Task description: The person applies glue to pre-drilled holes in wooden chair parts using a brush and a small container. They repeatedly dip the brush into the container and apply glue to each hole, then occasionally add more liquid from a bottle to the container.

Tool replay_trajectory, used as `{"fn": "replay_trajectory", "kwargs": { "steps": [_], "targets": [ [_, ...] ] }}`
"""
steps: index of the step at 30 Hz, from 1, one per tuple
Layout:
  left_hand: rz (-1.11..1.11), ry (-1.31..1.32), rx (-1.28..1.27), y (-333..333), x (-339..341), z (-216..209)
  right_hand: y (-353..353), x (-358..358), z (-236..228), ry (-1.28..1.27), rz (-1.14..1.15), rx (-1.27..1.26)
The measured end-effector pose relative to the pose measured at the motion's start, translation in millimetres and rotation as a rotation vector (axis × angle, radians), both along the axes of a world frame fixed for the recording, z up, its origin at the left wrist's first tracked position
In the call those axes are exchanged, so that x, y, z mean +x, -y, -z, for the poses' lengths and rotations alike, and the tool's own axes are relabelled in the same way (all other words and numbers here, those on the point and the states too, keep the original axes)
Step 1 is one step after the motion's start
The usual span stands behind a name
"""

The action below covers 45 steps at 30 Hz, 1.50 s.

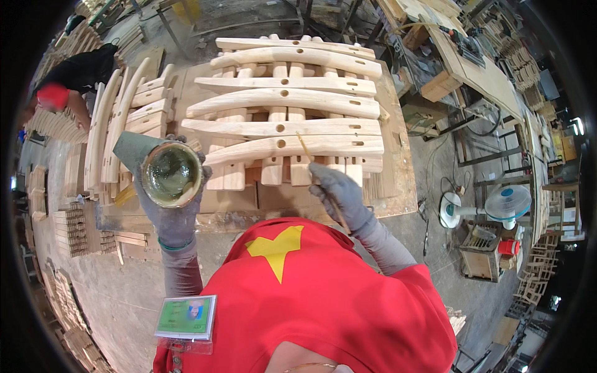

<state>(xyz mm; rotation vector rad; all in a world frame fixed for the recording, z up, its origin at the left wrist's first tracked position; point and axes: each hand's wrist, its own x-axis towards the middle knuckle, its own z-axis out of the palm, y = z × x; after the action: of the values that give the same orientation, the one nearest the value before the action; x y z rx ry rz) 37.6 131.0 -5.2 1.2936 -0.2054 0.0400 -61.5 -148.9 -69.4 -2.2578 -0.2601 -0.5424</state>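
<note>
My left hand (pixel 171 219), in a grey glove, is closed around a round cup (pixel 199 189) of glossy, dark greenish liquid (pixel 171 173). A dull green flap (pixel 134 148) sticks out beside the cup; I cannot make out what it is. In my gloved right hand (pixel 341 194) is a thin stick (pixel 304 147), gripped partway along. Its far tip lies over the nearest of several curved wooden bars (pixel 249 151), near a round hole; whether it touches is unclear. The bars rest across shorter wooden pieces (pixel 272 171), and have round holes and slots.
The stack stands on a board-topped table (pixel 398 180). More wooden parts (pixel 118 124) are piled to its left, near a person in dark clothing (pixel 81 62). At right are a fan (pixel 507 202), a crate (pixel 480 255) and a workbench (pixel 479 78). Cables cross the floor.
</note>
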Motion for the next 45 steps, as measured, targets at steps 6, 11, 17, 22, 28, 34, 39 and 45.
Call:
{"fn": "replay_trajectory", "kwargs": {
  "steps": [6,11,17,22,28,34,39,45],
  "targets": [
    [0.021,-0.052,-0.223,-1,12,-11,-27,7,-122,-0.059,-0.066,0.673],
    [0.125,0.04,-0.314,19,22,-15,-57,15,-148,0.056,-0.212,0.725],
    [0.048,0.102,-0.597,23,23,-1,-76,31,-119,0.118,-0.175,0.488],
    [-0.122,0.104,-0.655,17,40,36,-103,23,-101,0.233,-0.267,0.611],
    [-0.494,0.764,0.275,10,45,9,-111,50,-118,0.124,-0.133,0.937],
    [-0.436,0.488,0.102,15,55,16,-103,45,-105,0.252,-0.276,0.287],
    [-0.581,0.651,0.452,16,60,62,-98,46,-103,0.209,-0.277,0.459],
    [-0.356,0.563,-0.043,32,65,55,-111,53,-88,0.135,-0.233,0.982]
  ]
}}
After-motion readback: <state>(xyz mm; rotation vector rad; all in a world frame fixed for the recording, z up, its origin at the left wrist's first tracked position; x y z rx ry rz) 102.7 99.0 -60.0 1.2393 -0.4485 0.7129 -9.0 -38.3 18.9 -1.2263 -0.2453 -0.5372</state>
